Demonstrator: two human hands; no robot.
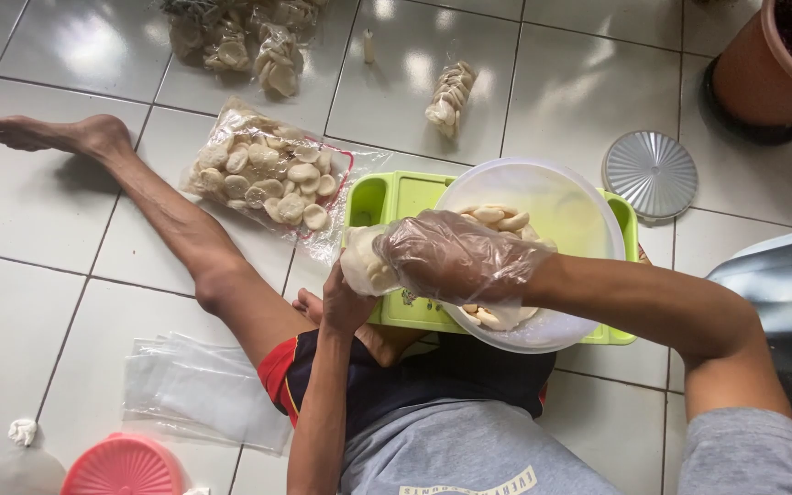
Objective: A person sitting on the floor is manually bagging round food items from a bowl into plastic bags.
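Your right hand, wrapped in a loose clear plastic glove, is pushed up against the mouth of a small bag of pale round crackers, fingers curled like they're stuffing pieces in. I can't really tell if it's pinching a cracker or just pressing down. Your left hand comes up from below and grips that bag around its bottom, which makes sense since the thin plastic would flop over otherwise.

The bag sits right at the rim of the white bowl, so the crackers have almost no way to travel. The bowl rests on a green tray in front of your lap and has a fair few pieces left in it.

Counting around you: one big opened bag of crackers lying flat by your outstretched leg, one small filled bag further out, and a pile of filled bags at the top edge (too bunched to count). One stack of flat empty bags waits by your left hip, close for grabbing. One ribbed silver lid, one pink lid, one terracotta pot.
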